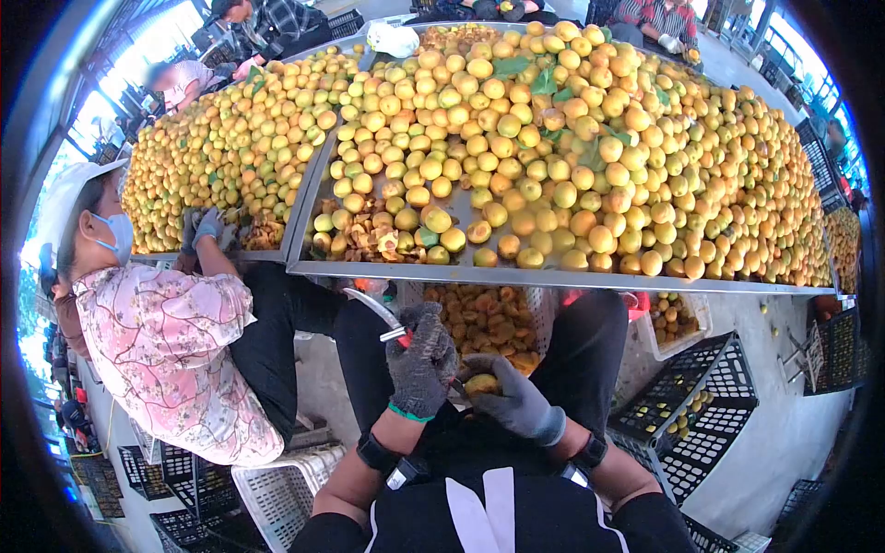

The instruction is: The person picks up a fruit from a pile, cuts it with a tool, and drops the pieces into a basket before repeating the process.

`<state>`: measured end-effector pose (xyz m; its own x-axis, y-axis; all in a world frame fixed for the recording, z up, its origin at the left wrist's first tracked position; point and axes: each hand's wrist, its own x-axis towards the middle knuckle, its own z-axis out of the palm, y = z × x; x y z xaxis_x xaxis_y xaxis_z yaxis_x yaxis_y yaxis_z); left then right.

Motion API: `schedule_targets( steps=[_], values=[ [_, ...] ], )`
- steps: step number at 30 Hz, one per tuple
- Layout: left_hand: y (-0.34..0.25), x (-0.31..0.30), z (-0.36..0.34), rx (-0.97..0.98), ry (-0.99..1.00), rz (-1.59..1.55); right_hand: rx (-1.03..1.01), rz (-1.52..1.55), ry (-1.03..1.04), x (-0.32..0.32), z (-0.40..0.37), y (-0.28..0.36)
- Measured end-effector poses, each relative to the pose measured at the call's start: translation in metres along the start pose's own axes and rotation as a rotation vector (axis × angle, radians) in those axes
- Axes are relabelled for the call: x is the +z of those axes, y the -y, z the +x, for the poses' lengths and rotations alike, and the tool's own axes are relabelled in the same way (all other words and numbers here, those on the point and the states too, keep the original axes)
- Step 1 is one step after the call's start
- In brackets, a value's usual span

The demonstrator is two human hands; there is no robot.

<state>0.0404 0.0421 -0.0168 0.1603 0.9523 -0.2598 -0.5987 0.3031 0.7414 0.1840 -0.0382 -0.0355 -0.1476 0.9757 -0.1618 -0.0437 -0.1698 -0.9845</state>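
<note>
My left hand point(419, 364), in a dark grey knit glove, is closed around a curved metal tool point(373, 311) with a bit of red by the fist. The tool's pale curved end sticks out above the fist; its other end, near the fruit, is mostly hidden. My right hand point(521, 403), gloved in grey, is closed on a yellow-orange apricot point(481, 384), right beside the left hand. Below both hands and between my knees stands a crate of apricot halves point(484, 318). Whole apricots point(590, 166) are heaped on the metal table point(461, 273) ahead.
A co-worker in a pink floral top point(175, 341) sits close on my left, gloved hands at the table. Other people work across it. Black plastic crates point(705, 415) stand at right, a white crate point(277, 498) at lower left. Cut apricot pieces point(373, 241) lie near the table edge.
</note>
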Motion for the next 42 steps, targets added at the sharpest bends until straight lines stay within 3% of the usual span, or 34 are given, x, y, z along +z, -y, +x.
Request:
schedule_targets(
  steps=[2,4,5,7,14,21,35,42],
  values=[
    [-0.004,-0.002,-0.001,0.011,0.089,-0.048,0.014,0.108,0.003,-0.004,-0.002,0.006],
    [-0.008,0.0,-0.005,0.026,0.172,-0.096,0.397,0.335,0.169,-0.011,-0.005,0.005],
    [-0.009,0.002,-0.007,0.011,0.202,-0.126,0.398,0.335,0.174,-0.009,-0.005,-0.003],
    [-0.009,0.003,-0.008,-0.006,0.228,-0.154,0.082,0.369,0.184,-0.003,-0.005,-0.019],
    [-0.002,0.004,-0.005,0.135,0.111,-0.106,0.254,0.391,0.193,0.004,-0.012,-0.009],
    [-0.002,0.005,-0.006,0.238,0.015,-0.142,0.089,0.292,0.122,0.011,-0.009,-0.008],
    [0.0,0.004,-0.009,0.166,0.06,-0.201,0.163,0.333,0.085,0.019,-0.011,-0.003],
    [0.011,0.001,-0.009,0.151,0.037,-0.111,0.115,0.319,-0.061,0.031,-0.012,-0.011]
  ],
)
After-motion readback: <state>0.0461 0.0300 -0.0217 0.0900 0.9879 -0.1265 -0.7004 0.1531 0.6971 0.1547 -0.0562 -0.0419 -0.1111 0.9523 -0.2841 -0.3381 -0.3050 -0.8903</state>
